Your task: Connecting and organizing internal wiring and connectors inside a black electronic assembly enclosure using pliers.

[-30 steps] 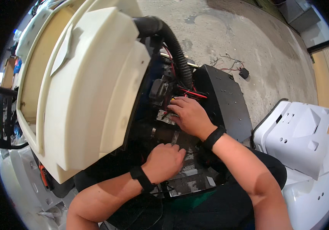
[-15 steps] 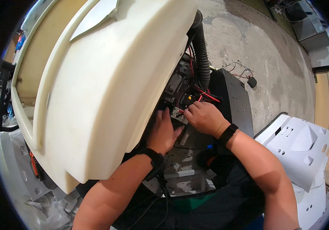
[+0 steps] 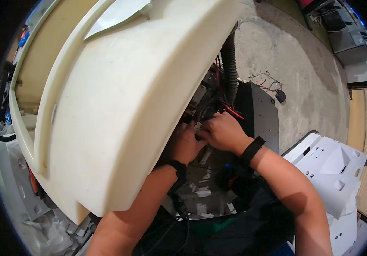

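Both hands meet in the gap beneath a large cream body panel. My left hand has its fingers and thumb closed around a small light-grey block, which is mostly covered by the hands. From the right, my right hand pinches at the same spot with curled fingers; what lies between them is hidden. Red wires run just beyond the right hand. Behind them, a black corrugated hose goes down among dark mechanical parts.
A black metal box stands right of the hands. White moulded panels lie at the right. Loose wires with a small black box rest on the concrete floor. Clear plastic wrapping is at the lower left.
My right hand has come lower and closer to my left, and my left fingers have closed in on the block. The block is now more covered. The view has shifted slightly.
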`<state>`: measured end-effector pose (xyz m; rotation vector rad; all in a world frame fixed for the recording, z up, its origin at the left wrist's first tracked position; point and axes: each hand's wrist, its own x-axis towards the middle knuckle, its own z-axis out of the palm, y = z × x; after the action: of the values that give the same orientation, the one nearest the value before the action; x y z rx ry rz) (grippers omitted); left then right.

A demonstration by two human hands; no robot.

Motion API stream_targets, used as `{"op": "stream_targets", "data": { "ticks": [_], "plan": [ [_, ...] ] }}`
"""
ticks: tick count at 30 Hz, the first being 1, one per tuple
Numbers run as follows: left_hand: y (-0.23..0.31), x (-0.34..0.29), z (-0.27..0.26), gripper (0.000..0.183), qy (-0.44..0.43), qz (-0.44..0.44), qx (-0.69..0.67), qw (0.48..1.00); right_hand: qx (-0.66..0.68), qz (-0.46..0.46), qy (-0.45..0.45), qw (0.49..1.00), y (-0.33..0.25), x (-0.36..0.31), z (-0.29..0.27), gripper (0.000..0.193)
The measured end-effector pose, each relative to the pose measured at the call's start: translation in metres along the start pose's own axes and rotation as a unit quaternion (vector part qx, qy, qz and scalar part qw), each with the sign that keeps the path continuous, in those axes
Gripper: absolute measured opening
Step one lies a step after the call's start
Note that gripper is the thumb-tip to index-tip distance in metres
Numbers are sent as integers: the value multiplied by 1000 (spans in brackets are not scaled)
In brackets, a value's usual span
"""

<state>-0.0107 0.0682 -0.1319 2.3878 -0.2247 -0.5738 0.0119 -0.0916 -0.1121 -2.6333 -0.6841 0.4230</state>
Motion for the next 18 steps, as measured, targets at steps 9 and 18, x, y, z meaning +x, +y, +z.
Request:
{"op": "stream_targets", "data": {
  "ticks": [9, 18],
  "plan": [
    [1, 5, 2, 64, -4, -48, -5, 999, 206, 27, 13, 978, 4, 2, 14, 31],
    [-9, 0, 5, 55, -4, -23, -64, 998, 115, -43, 6, 992, 8, -18, -6, 20]
  ]
}}
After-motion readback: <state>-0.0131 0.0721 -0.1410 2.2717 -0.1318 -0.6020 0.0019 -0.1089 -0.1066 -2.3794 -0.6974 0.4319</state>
